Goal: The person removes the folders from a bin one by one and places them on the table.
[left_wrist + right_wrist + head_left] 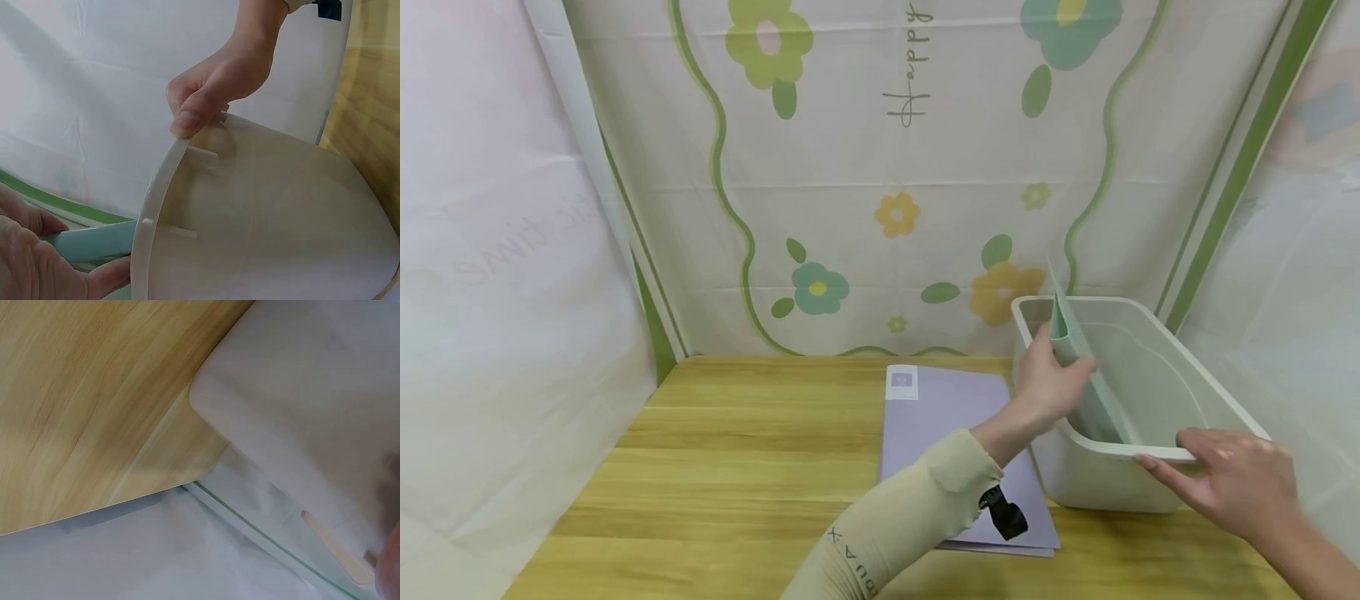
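Observation:
A pale green folder [1103, 398] stands tilted inside a white plastic bin [1108, 479], its upper part above the rim. My left hand [1051, 379] pinches the folder near the bin's left wall; in the left wrist view the fingers and thumb lie on both sides of the light green spine [94, 242]. At the bin's near right corner my right hand [1243, 477] grips the rim, with the thumb along the outside. Below the left forearm lies a lilac folder [940, 421] with a white label, partly hidden by the sleeve. The right wrist view catches only the bin's side [300, 406] and a fingertip.
The wooden table [737, 467] carries both the lilac folder and the bin. A flowered cloth [835, 150] hangs behind, and pale sheets close off the left and right sides. The bin stands at the table's right, close to the right sheet [1315, 292].

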A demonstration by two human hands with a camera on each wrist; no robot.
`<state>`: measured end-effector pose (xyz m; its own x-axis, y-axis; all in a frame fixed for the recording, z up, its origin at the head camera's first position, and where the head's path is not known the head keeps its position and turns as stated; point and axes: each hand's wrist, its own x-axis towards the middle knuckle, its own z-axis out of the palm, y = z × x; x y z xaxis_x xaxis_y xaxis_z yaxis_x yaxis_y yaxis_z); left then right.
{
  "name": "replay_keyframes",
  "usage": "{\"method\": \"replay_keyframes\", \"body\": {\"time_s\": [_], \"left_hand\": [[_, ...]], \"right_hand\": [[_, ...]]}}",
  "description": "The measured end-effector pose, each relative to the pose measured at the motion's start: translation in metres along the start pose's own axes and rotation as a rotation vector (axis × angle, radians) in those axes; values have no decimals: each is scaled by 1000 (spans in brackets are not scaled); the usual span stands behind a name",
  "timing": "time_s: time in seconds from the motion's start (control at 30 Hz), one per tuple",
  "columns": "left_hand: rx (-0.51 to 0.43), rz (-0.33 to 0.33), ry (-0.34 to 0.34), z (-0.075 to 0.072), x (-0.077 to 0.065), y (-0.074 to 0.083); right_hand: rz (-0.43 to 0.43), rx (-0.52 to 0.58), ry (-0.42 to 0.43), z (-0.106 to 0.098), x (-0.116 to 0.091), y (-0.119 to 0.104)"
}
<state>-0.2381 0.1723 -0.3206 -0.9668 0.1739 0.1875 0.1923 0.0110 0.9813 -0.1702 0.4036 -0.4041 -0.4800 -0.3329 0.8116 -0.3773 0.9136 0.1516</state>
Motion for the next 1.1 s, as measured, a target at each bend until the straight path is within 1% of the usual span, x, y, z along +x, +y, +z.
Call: {"method": "replay_keyframes", "body": {"time_s": [0.17,0.37,0.47,0.6,0.7,0.9,1.1], "left_hand": [[-44,24,-3,-6,1,-2],[-80,27,-17,-12,0,-4],[-95,36,-34,-15,-1,-4],[-117,66,-57,-20,-1,-4],[-117,91,-66,-23,-1,-2],[-100,113,-69,-26,-3,1],[-119,149,-102,-34,-6,0]], "right_hand": [[0,3,4,0,1,0],[-2,7,2,1,-1,1],[-2,9,-1,2,-2,2],[3,7,-17,2,-3,4],[8,4,-32,1,-4,5],[14,-1,-50,1,-5,6],[14,4,-51,2,-7,5]]}}
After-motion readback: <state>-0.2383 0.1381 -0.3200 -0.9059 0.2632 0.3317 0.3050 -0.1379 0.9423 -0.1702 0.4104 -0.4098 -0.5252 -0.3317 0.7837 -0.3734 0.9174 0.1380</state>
